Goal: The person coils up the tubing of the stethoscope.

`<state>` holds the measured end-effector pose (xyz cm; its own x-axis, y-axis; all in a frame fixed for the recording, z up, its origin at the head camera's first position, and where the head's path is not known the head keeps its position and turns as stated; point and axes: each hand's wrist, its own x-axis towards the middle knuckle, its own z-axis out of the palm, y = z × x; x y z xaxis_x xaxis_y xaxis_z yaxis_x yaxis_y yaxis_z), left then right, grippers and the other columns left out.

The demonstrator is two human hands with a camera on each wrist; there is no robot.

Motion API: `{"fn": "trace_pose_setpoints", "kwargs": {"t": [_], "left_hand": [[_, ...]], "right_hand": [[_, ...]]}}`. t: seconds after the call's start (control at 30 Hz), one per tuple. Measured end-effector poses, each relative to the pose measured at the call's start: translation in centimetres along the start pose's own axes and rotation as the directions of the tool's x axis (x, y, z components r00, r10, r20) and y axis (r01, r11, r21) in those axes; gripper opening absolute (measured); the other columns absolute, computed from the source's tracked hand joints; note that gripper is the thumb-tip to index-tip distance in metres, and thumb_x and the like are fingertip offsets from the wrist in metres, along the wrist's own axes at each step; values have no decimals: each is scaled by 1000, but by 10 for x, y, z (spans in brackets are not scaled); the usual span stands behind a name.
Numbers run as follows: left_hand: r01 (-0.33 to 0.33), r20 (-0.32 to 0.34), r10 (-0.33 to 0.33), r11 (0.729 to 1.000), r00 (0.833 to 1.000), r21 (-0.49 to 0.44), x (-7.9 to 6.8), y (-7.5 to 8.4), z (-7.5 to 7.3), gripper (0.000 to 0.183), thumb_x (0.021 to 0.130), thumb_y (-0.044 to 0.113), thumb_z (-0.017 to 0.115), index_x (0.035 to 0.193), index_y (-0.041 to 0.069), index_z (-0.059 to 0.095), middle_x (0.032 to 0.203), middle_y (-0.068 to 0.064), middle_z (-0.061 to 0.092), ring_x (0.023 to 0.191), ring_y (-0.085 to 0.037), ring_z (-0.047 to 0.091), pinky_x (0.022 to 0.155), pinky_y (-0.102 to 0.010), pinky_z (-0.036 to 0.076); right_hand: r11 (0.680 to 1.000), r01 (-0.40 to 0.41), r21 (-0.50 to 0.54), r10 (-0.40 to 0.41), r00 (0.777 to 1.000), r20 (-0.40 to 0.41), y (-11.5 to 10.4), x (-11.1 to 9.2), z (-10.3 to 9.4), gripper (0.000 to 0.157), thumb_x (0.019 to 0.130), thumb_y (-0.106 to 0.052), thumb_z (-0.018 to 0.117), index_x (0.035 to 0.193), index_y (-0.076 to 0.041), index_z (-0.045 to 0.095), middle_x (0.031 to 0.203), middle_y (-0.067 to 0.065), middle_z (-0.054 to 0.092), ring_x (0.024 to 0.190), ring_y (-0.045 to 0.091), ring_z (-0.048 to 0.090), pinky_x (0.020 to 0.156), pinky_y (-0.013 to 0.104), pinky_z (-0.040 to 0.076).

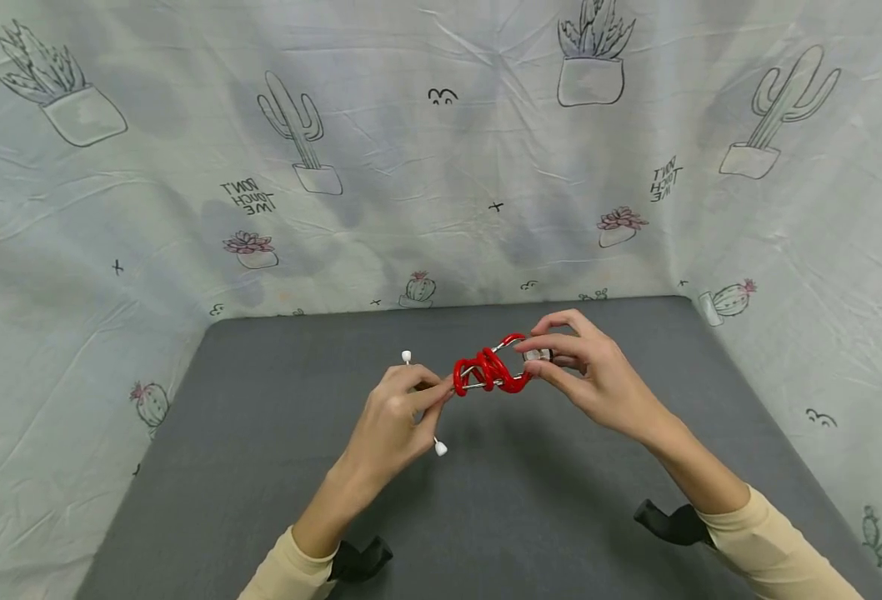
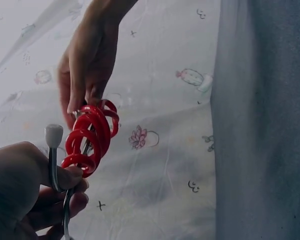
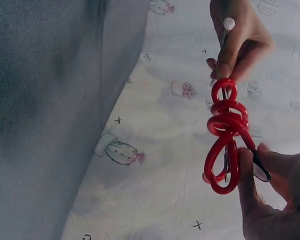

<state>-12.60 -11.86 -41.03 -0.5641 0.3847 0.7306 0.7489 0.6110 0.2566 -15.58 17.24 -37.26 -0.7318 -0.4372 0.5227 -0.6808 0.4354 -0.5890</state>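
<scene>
Fingers of left hand: pinching the coil's left end together with, it seems, the metal rod; a slack pinch could let the rod swivel, since its white caps jut out on both sides of the hand.
Red coil: held aloft between both hands, over the grey worktop; its rings sit close around metal bars, so a skewed pull could bind them.
Silvery piece: among the right fingertips at the coil's right end; smooth-looking and small, it might slip free and drop if squeezed off-centre.
Fingers of right hand: curled in a pinch at that end; a twist against the left could wrench the coil loose.
Left wrist view: shows the rod bending beside the left thumb, which the head view hides.
Right wrist view: shows the long red end loop and a thin dark loop; whether that rims the silvery piece, I cannot tell.
</scene>
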Motion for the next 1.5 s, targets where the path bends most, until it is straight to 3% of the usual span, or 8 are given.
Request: {"fn": "trace_pose_setpoints", "kwargs": {"t": [0.27,0.57,0.7,0.87,1.0,1.2,1.37,1.5], "left_hand": [[-43,-31,44,998,999,36,2,6,7,27,81,-11,86,106,1,87,89,-5,74,81,-18,69,91,-40,61],[-41,-34,43,998,999,43,2,7,13,18,90,-7,79,105,1,87,89,-7,75,84,-20,70,94,-42,61],[-43,-39,45,998,998,52,0,7,17,17,93,-6,77,106,1,86,91,-7,75,85,-21,70,95,-43,60],[-66,-54,70,995,996,74,-2,7,21,24,87,-11,80,107,1,86,91,-6,73,86,-21,68,94,-42,60],[-98,-59,105,989,993,106,-3,8,24,28,81,-13,84,106,0,86,89,-6,70,84,-22,67,92,-41,60],[-100,-41,106,986,993,132,-4,7,25,23,87,-10,82,107,1,86,88,-5,69,83,-21,65,89,-40,58],[-85,-52,92,987,994,133,-3,6,26,24,88,-12,80,107,1,86,88,-6,69,83,-21,64,89,-40,58],[-80,-64,89,988,994,134,-1,5,27,27,86,-15,77,107,0,86,89,-6,68,84,-22,64,89,-41,58]], "right_hand": [[995,-94,35,95,995,-30,-3,6,6,25,90,-6,88,113,-13,80,110,2,83,82,8,76,74,18,61],[991,-93,95,101,991,-84,-2,2,18,20,92,1,84,110,-10,82,112,7,81,84,11,79,78,18,63],[979,-185,85,189,981,-44,-3,2,17,16,94,-5,84,108,-14,81,101,4,84,72,9,76,66,23,61],[953,-296,63,293,955,54,-2,5,13,11,97,-9,81,106,-15,82,100,2,83,78,14,76,67,28,61],[943,-331,36,326,940,103,1,5,15,8,99,-11,79,106,-14,81,100,2,83,78,17,74,67,29,61],[962,-271,-32,272,961,42,1,-1,29,15,99,-15,81,111,-10,75,94,1,80,76,13,68,67,27,57],[979,-145,-144,140,989,-45,-3,-7,47,34,102,-9,76,128,2,58,112,12,81,89,20,80,78,36,67],[976,-115,-183,97,990,-106,-2,-9,55,34,107,-5,66,136,7,53,120,20,79,93,26,80,75,39,66]]}}
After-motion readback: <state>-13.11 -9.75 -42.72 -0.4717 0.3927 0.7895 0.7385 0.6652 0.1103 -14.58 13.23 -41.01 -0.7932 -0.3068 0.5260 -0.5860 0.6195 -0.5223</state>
